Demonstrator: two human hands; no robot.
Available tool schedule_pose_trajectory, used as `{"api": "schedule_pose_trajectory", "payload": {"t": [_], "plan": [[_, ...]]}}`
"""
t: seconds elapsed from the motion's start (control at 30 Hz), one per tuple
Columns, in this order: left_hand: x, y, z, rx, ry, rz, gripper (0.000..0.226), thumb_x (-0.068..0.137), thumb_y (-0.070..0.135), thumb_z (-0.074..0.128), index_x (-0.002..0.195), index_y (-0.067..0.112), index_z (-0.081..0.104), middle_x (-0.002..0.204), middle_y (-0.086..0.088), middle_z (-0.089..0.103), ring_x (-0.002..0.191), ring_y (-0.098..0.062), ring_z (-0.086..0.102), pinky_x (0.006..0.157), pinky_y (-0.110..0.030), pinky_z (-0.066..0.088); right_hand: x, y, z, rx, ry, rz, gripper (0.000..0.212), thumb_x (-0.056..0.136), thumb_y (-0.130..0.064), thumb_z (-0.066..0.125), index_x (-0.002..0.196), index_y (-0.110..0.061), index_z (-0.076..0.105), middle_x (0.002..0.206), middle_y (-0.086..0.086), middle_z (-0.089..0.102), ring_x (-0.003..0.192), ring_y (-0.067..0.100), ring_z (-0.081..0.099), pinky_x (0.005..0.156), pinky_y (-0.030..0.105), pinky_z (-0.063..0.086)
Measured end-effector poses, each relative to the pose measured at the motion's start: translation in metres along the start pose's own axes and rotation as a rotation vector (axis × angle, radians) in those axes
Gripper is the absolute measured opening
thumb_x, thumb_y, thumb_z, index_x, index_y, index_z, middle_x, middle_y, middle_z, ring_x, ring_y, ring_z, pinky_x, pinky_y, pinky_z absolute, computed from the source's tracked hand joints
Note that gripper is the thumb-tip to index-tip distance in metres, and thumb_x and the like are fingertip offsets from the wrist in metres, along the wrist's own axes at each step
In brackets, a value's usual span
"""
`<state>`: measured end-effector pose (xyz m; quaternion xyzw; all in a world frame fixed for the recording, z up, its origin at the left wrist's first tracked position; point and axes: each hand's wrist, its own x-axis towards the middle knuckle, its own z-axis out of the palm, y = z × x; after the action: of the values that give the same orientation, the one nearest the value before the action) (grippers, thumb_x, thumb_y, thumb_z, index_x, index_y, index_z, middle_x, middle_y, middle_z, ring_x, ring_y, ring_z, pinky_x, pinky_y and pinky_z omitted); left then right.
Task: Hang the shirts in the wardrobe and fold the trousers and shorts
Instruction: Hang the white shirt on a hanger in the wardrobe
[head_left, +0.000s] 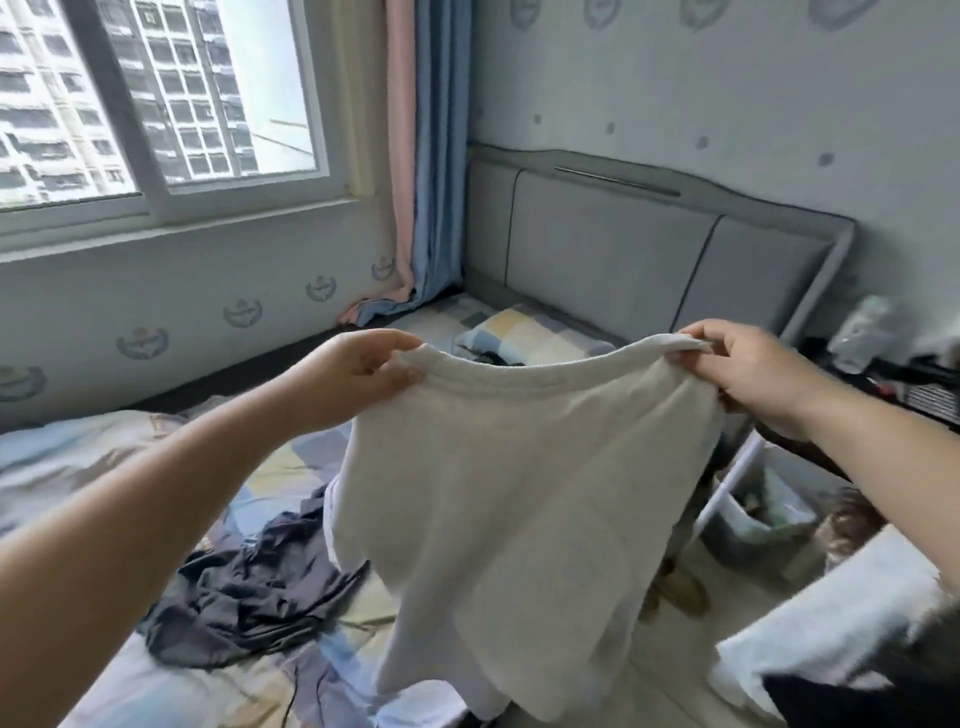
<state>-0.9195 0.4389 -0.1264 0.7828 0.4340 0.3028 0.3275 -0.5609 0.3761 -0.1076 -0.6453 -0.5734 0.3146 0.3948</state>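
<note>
Grey headboard (649, 249) beside daylit window (156, 104)

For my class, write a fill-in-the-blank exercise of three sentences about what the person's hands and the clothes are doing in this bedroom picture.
1. Both hands, left and right, hold up a ____ shirt by its top edge.
2. A dark garment lies crumpled on the ____.
3. The pink and blue curtains hang beside the ____.

Missing words: white; bed; window

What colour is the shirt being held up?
The shirt is off-white, plain, seen in the head view.
</note>
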Motion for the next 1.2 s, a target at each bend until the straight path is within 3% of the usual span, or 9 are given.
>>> {"api": "schedule_pose_trajectory", "payload": {"t": [0.1,0.23,0.3,0.37,0.4,0.63,0.87,1.03,1.2], "plan": [[0.025,0.033,0.041,-0.103,-0.080,0.009,0.015,0.089,0.020,0.064,0.085,0.034,0.069,0.067,0.017,0.066,0.063,0.002,0.058,0.067,-0.017,0.047,-0.032,0.021,-0.055,0.102,0.109,0.079,0.006,0.093,-0.019,0.058,0.089,-0.019,0.063,0.076,0.000,0.062,0.052,0.004,0.055,0.043,0.016,0.042],[0.056,0.086,0.115,-0.347,-0.134,0.038,0.006,0.091,0.022,0.063,0.095,0.018,0.065,0.075,0.007,0.071,0.068,-0.006,0.062,0.066,-0.020,0.052,-0.092,0.047,-0.139,0.258,0.223,0.158,0.014,0.086,-0.026,0.065,0.096,-0.016,0.065,0.081,0.006,0.061,0.054,0.009,0.056,0.043,0.018,0.046],[0.064,0.110,0.149,-0.494,-0.165,0.034,0.009,0.095,0.018,0.053,0.094,0.016,0.062,0.070,0.009,0.069,0.060,-0.002,0.059,0.055,-0.015,0.049,-0.118,0.054,-0.170,0.305,0.239,0.171,0.040,0.067,-0.041,0.081,0.093,-0.016,0.066,0.079,0.008,0.060,0.059,0.013,0.056,0.047,0.022,0.047],[0.077,0.143,0.194,-0.598,-0.209,0.051,0.011,0.095,0.017,0.050,0.092,0.016,0.061,0.066,0.010,0.064,0.055,-0.001,0.055,0.050,-0.013,0.046,-0.150,0.065,-0.211,0.358,0.309,0.142,0.071,0.034,-0.053,0.092,0.088,-0.014,0.066,0.072,0.004,0.064,0.059,0.012,0.060,0.049,0.021,0.051],[0.081,0.157,0.214,-0.635,-0.228,0.058,0.012,0.096,0.017,0.050,0.091,0.016,0.061,0.065,0.009,0.062,0.054,-0.001,0.054,0.048,-0.014,0.045,-0.163,0.070,-0.229,0.389,0.345,0.128,0.075,0.029,-0.053,0.092,0.087,-0.013,0.065,0.068,0.002,0.065,0.056,0.010,0.061,0.049,0.020,0.051],[0.098,0.273,0.364,-0.805,-0.331,0.114,0.015,0.097,0.011,0.049,0.088,0.015,0.060,0.063,0.006,0.066,0.051,-0.003,0.057,0.047,-0.014,0.048,-0.267,0.102,-0.338,0.444,0.664,0.106,0.007,0.081,-0.020,0.064,0.079,-0.015,0.059,0.059,-0.006,0.063,0.049,0.004,0.059,0.046,0.015,0.048],[0.110,0.370,0.467,-0.874,-0.486,0.185,0.011,0.096,0.019,0.053,0.090,0.015,0.061,0.059,0.007,0.059,0.043,-0.004,0.049,0.036,-0.017,0.041,-0.334,0.136,-0.414,0.389,1.032,0.086,0.013,0.081,-0.030,0.067,0.078,-0.019,0.061,0.063,-0.010,0.064,0.058,0.002,0.062,0.051,0.015,0.050],[0.145,0.451,0.558,-0.847,-0.639,0.255,0.013,0.092,0.029,0.060,0.084,0.019,0.063,0.060,0.004,0.052,0.051,-0.006,0.046,0.060,-0.025,0.048,-0.373,0.163,-0.471,0.233,1.348,0.085,0.006,0.086,-0.026,0.067,0.085,-0.020,0.066,0.083,-0.003,0.068,0.078,0.009,0.064,0.068,0.024,0.049],[0.175,0.539,0.634,-0.903,-0.838,0.306,0.017,0.089,0.028,0.064,0.079,0.016,0.058,0.068,0.000,0.056,0.054,-0.007,0.057,0.058,-0.022,0.055,-0.399,0.164,-0.530,0.061,1.646,0.086,0.007,0.085,-0.023,0.069,0.078,-0.024,0.069,0.075,-0.011,0.070,0.078,0.009,0.065,0.074,0.027,0.051]]}}
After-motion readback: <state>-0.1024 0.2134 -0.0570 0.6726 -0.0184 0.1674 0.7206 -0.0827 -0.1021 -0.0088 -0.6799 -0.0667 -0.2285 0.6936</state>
